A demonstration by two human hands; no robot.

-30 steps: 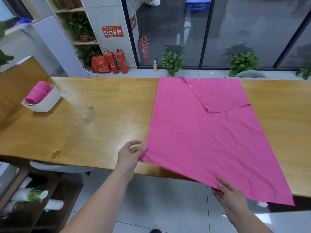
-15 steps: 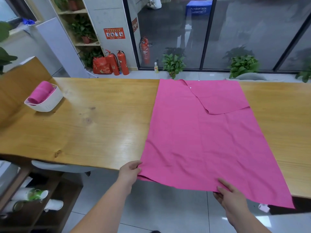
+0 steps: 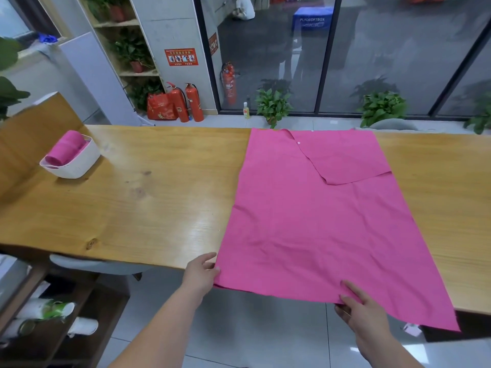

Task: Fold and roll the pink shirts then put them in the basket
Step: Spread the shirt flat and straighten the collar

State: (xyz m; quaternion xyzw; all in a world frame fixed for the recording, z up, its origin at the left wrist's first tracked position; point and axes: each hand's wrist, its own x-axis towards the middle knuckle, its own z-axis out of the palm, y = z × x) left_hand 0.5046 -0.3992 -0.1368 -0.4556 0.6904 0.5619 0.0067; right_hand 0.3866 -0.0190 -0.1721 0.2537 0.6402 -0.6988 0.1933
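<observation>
The pink shirt (image 3: 313,221) lies flat on the right part of the table (image 3: 132,208). Its near edge hangs a little over the front of the table. At the far right, a piece of it is folded in on top.

The left hand (image 3: 200,274) pinches the near left corner of the shirt, with the thumb on top. The right hand (image 3: 358,309) pinches the near edge further along, with one finger laid long on the cloth.

The shirt looks thin, soft and light. It has small wrinkles and will sag where nobody holds it. It cannot break, but it may slide on the smooth wood. I think the best places to hold are the edge and the corners, with the hands well apart, so the edge stays straight. A grab in the middle would bunch it up. The near right corner hangs free and may droop.

The basket (image 3: 79,166) stands at the far left of the table, well apart from the shirt. One rolled shirt (image 3: 66,151) is in it.
</observation>
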